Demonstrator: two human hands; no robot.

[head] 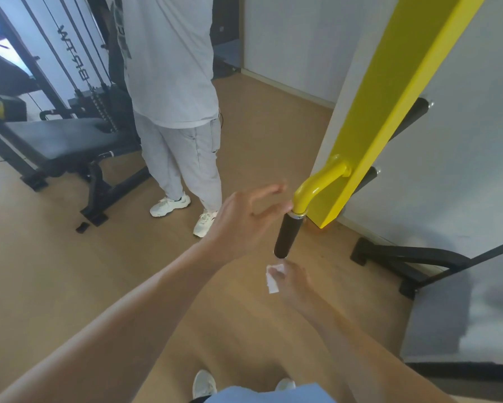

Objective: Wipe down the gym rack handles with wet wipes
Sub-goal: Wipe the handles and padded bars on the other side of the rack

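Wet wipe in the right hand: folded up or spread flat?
Bunched, not spread: the wet wipe shows as a small crumpled wad pinched in the right hand, below the black grip.

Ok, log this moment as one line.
left hand open beside handle grip | right hand holds wet wipe at grip's lower end

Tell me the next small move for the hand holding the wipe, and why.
Probably lift the right hand so the wet wipe wraps the lower end of the black grip. The wipe sits just below the grip's tip, seemingly not yet around it, while the open left hand hovers beside the yellow handle arm.
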